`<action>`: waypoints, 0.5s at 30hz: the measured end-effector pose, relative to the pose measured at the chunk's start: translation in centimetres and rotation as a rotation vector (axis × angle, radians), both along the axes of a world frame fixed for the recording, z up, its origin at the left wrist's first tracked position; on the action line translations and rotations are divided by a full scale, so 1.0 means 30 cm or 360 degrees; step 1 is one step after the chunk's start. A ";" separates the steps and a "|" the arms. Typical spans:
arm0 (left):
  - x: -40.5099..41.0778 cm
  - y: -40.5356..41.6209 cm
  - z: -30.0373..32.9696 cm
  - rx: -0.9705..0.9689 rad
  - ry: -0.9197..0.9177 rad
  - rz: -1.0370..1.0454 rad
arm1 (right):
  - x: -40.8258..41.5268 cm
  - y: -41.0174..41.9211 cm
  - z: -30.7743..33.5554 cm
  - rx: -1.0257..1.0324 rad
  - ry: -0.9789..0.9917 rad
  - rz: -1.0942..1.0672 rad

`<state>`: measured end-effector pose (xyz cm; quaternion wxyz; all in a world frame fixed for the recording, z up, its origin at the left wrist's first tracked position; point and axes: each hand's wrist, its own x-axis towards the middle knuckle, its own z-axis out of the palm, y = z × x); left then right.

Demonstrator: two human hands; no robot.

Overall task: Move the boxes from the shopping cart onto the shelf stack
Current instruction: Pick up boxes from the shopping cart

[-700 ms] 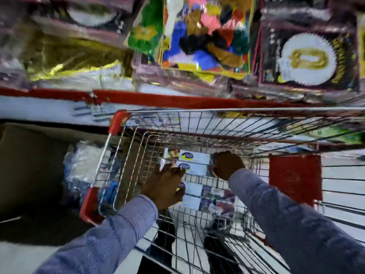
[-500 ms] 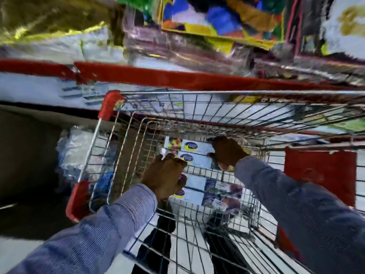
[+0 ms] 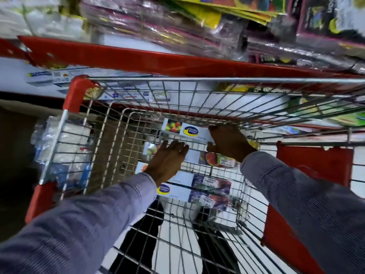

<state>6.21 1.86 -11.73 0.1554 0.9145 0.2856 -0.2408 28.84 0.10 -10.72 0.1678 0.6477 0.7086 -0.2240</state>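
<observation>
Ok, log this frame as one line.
stage: reaching | both hands inside wire shopping cart | right hand on top white fruit-print box | left hand open alongside

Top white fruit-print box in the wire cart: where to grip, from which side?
Grip the top white fruit-print box by its two short ends, coming down from above through the wire cart's open top. It is long, narrow and stacked on others, so only ends and top are free. The right hand already covers one end; the left hand hovers lower.
</observation>
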 end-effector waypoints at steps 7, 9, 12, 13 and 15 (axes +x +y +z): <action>0.027 0.031 -0.020 0.0031 0.0053 -0.0006 | 0.003 -0.072 0.133 0.0394 0.0128 -0.0039; 0.014 0.026 0.048 0.0034 -0.0028 -0.0019 | -0.011 -0.075 0.209 0.0368 0.0134 -0.0085; -0.032 0.011 0.196 -0.0105 -0.0223 0.0104 | -0.029 -0.062 0.352 0.0408 0.0176 -0.0032; -0.048 0.005 0.283 -0.0150 -0.0278 0.0166 | -0.033 -0.064 0.436 0.0445 0.0198 0.0009; -0.076 0.006 0.425 -0.0176 -0.0329 0.0253 | -0.042 -0.046 0.560 0.0502 0.0226 0.0067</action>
